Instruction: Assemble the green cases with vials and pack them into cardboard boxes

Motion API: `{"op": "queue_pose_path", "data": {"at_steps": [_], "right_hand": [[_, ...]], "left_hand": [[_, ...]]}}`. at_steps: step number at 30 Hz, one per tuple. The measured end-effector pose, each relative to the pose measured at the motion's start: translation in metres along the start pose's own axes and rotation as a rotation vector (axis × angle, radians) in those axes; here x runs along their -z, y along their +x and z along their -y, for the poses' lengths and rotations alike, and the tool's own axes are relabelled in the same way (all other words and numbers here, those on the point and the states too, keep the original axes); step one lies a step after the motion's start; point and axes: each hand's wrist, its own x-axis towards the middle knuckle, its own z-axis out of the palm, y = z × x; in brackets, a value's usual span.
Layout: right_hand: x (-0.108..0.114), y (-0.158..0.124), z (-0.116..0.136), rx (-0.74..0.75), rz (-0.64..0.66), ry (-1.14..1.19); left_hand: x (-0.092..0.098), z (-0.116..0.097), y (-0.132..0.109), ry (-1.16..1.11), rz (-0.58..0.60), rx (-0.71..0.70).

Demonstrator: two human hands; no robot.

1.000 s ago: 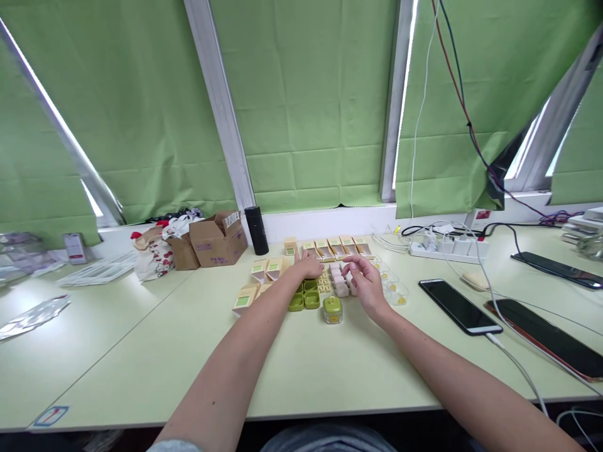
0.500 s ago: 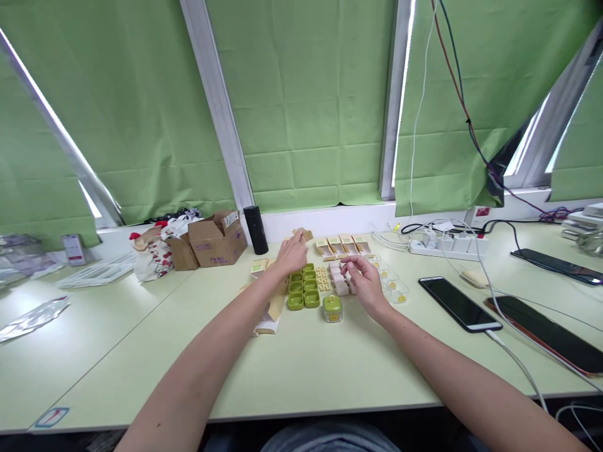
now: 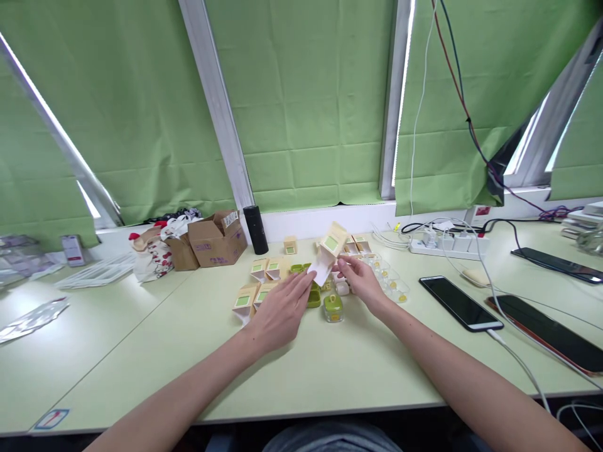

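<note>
A small cream paper box [image 3: 332, 241] with a green label is held tilted above the table between both hands, its white flap hanging toward me. My left hand [image 3: 282, 309] has its fingers at the flap's lower left; its thumb is hidden. My right hand [image 3: 362, 282] pinches the box's lower right side. Beneath them, partly covered, are green square cups [image 3: 313, 297] and small pinkish pieces [image 3: 342, 287]. A clear little jar with a green lid [image 3: 333, 308] stands in front. More such boxes [image 3: 244, 301] lie left of my left hand.
One box [image 3: 290, 245] stands at the back, and others [image 3: 362, 244] lie behind my right hand. Clear domed covers [image 3: 394, 289] sit to its right. Farther right are a phone [image 3: 459, 303] and a power strip [image 3: 447, 246]. A black bottle [image 3: 255, 230] and cardboard carton [image 3: 218, 238] stand back left.
My left hand has come back from the far side toward me, and a small box is now raised between both hands. Another box now stands at the back where that hand was.
</note>
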Motion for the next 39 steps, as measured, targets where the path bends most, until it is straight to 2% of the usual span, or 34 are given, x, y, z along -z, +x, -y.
{"op": "queue_pose_path", "data": {"at_steps": [4,8,11,17,21,26,32,35,39], "right_hand": [[-0.002,-0.003,0.009,0.036,0.043,0.102],[-0.005,-0.007,0.012,0.055,0.080,0.240],[-0.005,-0.007,0.009,0.055,0.094,0.256],[-0.004,-0.005,-0.001,0.126,-0.012,0.081],[-0.006,-0.009,-0.004,0.233,-0.028,-0.030],[-0.007,-0.013,-0.007,0.399,-0.040,-0.187],[-0.004,-0.019,-0.001,0.643,0.025,-0.367],[-0.001,-0.021,0.003,0.697,0.036,-0.443],[0.000,-0.019,0.000,0.697,-0.034,-0.487]], "left_hand": [[-0.005,-0.001,-0.008,0.056,-0.011,-0.119],[-0.002,0.000,-0.008,0.063,-0.054,-0.138],[0.005,-0.001,-0.004,-0.017,-0.100,-0.037],[0.003,0.000,0.022,-0.345,-0.284,0.323],[-0.004,0.002,0.045,-0.494,-0.341,0.411],[-0.014,0.001,0.058,-0.456,-0.388,0.352],[-0.027,0.000,0.049,-0.382,-0.535,0.280],[-0.033,0.004,0.042,-0.362,-0.578,0.196],[-0.040,0.012,0.037,-0.347,-0.642,0.151]]}}
